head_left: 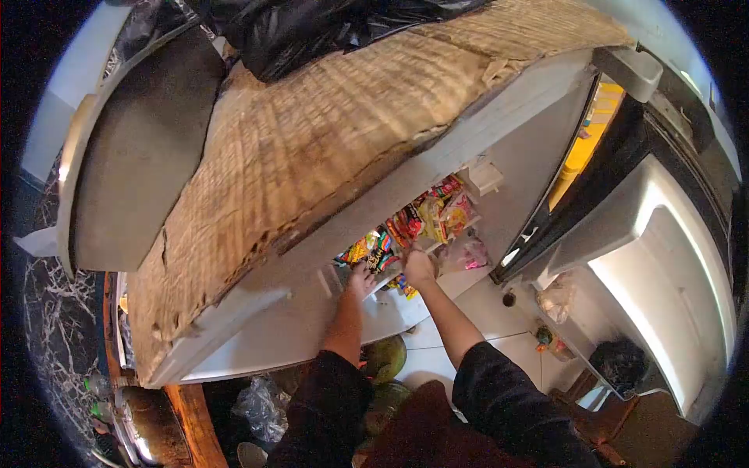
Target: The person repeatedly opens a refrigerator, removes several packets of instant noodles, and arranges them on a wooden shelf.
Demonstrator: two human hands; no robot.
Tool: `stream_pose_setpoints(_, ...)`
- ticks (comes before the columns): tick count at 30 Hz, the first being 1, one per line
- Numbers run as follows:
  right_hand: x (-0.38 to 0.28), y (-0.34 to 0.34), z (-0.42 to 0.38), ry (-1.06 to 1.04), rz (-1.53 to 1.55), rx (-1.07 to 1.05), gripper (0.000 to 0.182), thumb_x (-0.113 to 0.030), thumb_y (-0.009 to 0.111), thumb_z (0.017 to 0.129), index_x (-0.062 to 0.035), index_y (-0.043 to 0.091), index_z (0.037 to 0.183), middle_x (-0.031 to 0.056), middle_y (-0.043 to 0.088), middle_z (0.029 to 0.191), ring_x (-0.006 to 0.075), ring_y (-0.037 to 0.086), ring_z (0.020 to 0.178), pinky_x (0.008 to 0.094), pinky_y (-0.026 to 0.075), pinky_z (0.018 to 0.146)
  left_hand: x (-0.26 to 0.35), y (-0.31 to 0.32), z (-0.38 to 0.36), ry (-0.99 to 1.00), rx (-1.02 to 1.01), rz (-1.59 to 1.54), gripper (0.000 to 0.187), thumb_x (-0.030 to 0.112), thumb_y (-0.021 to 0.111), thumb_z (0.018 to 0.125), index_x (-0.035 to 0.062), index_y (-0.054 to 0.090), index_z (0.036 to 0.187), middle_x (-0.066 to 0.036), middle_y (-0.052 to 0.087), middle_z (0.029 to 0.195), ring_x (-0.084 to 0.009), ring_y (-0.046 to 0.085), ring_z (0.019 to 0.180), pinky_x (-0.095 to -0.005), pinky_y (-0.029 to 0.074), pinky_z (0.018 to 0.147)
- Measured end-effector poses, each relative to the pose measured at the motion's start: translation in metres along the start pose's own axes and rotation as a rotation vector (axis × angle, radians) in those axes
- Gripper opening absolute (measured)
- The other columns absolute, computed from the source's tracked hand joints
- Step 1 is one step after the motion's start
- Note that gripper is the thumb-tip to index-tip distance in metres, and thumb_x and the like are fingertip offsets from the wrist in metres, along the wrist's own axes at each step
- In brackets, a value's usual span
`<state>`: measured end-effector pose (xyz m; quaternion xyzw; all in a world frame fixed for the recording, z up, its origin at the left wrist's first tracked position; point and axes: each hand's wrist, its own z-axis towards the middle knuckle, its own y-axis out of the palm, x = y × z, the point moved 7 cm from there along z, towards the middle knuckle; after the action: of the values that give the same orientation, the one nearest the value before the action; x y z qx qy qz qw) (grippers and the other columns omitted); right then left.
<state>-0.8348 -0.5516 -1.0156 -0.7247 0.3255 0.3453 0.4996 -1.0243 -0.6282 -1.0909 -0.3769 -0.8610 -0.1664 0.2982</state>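
Observation:
Several colourful packets point(425, 218), mostly red and yellow, lie heaped on a pale shelf or bin inside a grey-white cabinet point(538, 148). At the heap's near left end is my left hand point(360, 281), its fingers closed against a dark packet point(374, 264) with yellow lettering. My right hand point(420, 267) is curled at the near edge of the packets; what its fingers hold is hidden. Just below and between the hands shows a yellow packet point(402, 288). Pink-and-clear packaging point(471, 253) lies to the right of my right hand.
A wood-patterned top point(335, 148) overhangs the packets, with black plastic point(312, 31) on it. An open white door point(663, 273) stands at right, a dark bag point(619, 365) by its lower part. Below are floor tiles point(491, 316), a green round object point(385, 359) and clear plastic point(264, 407).

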Motion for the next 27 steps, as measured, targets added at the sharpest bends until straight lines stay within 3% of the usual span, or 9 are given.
stream_pose_setpoints(3, 0.002, 0.0, 0.004, -0.335, -0.066, 0.158, 0.02, -0.011, 0.055, 0.074, -0.0049, 0.062, 0.092, 0.0168, 0.055, 0.106, 0.033, 0.058, 0.082, 0.0388, 0.046, 0.077, 0.005, 0.001, -0.006, -0.047, 0.041, 0.134, 0.044, 0.044, 0.059, 0.074, 0.0209, 0.047, 0.109, 0.002, 0.046, 0.111, -0.015, 0.044, 0.1, -0.0355, 0.04, 0.08)
stream_pose_setpoints(6, 0.007, -0.011, 0.007, -0.286, 0.037, 0.22, 0.014, -0.009, 0.059, 0.069, -0.0031, 0.066, 0.08, 0.0153, 0.059, 0.098, 0.0301, 0.059, 0.08, 0.0344, 0.049, 0.071, 0.002, 0.006, -0.002, 0.018, 0.055, 0.124, 0.041, 0.04, 0.061, 0.074, 0.0187, 0.048, 0.106, 0.004, 0.048, 0.101, -0.0126, 0.043, 0.097, -0.0338, 0.041, 0.077)
stream_pose_setpoints(8, 0.016, -0.017, 0.007, -0.197, 0.052, 0.193, 0.013, -0.01, 0.059, 0.069, -0.0028, 0.066, 0.077, 0.0151, 0.06, 0.096, 0.0287, 0.06, 0.08, 0.0331, 0.049, 0.069, 0.014, 0.008, -0.002, 0.305, 0.227, 0.186, 0.031, 0.033, 0.058, 0.077, 0.0157, 0.047, 0.101, 0.003, 0.047, 0.095, -0.0118, 0.043, 0.091, -0.0314, 0.041, 0.073)
stream_pose_setpoints(11, -0.007, -0.046, -0.014, -0.365, 0.155, 0.209, 0.01, -0.01, 0.062, 0.067, -0.0024, 0.066, 0.071, 0.0134, 0.062, 0.084, 0.0257, 0.061, 0.074, 0.0319, 0.049, 0.064, 0.026, 0.015, -0.037, 0.686, 0.372, 0.218, 0.017, 0.022, 0.054, 0.082, 0.0112, 0.045, 0.093, 0.002, 0.046, 0.086, -0.0106, 0.044, 0.081, -0.0278, 0.041, 0.066)
stream_pose_setpoints(14, -0.053, -0.106, -0.075, -0.416, 0.033, 0.238, 0.008, -0.009, 0.065, 0.064, -0.0024, 0.065, 0.069, 0.0108, 0.061, 0.066, 0.0246, 0.06, 0.063, 0.0312, 0.049, 0.06, 0.016, 0.016, -0.111, 1.006, 0.179, 0.005, 0.011, 0.016, 0.051, 0.086, 0.0093, 0.045, 0.091, 0.001, 0.046, 0.082, -0.0103, 0.045, 0.077, -0.0269, 0.042, 0.061)
stream_pose_setpoints(17, -0.085, -0.185, -0.159, -0.433, 0.115, 0.293, 0.008, -0.01, 0.066, 0.069, -0.0062, 0.068, 0.076, 0.0085, 0.062, 0.068, 0.0209, 0.058, 0.061, 0.0291, 0.048, 0.062, -0.004, 0.012, -0.217, 0.54, 0.12, -0.135, 0.02, 0.016, 0.051, 0.086, 0.0068, 0.048, 0.103, 0.0, 0.048, 0.094, -0.0127, 0.046, 0.091, -0.0299, 0.044, 0.071)
stream_pose_setpoints(22, -0.182, -0.328, -0.288, -0.455, 0.386, -0.031, 0.025, -0.003, 0.071, 0.061, -0.0059, 0.067, 0.086, 0.0092, 0.063, 0.086, 0.0192, 0.059, 0.078, 0.028, 0.048, 0.071, 0.033, 0.027, -0.392, 0.367, -0.229, -0.114, 0.014, 0.02, 0.045, 0.088, 0.0104, 0.043, 0.099, -0.003, 0.05, 0.1, -0.0183, 0.053, 0.09, -0.0442, 0.048, 0.074)
stream_pose_setpoints(23, -0.214, -0.353, -0.312, -0.517, 0.292, -0.049, 0.03, 0.0, 0.072, 0.058, -0.0043, 0.066, 0.087, 0.0094, 0.062, 0.089, 0.0206, 0.058, 0.081, 0.0285, 0.047, 0.072, 0.044, 0.032, -0.418, 0.394, -0.319, -0.11, 0.015, 0.022, 0.043, 0.089, 0.0103, 0.042, 0.099, -0.002, 0.049, 0.1, -0.0133, 0.051, 0.09, -0.0355, 0.048, 0.067)
stream_pose_setpoints(27, -0.287, -0.41, -0.376, -0.866, -0.138, 0.069, 0.018, -0.001, 0.066, 0.064, -0.0043, 0.065, 0.082, 0.0092, 0.061, 0.086, 0.0213, 0.059, 0.076, 0.0284, 0.048, 0.066, 0.09, 0.05, -0.495, 0.508, -0.473, -0.112, 0.015, 0.021, 0.044, 0.089, 0.0108, 0.042, 0.1, -0.001, 0.048, 0.097, -0.0126, 0.051, 0.087, -0.0326, 0.049, 0.066)
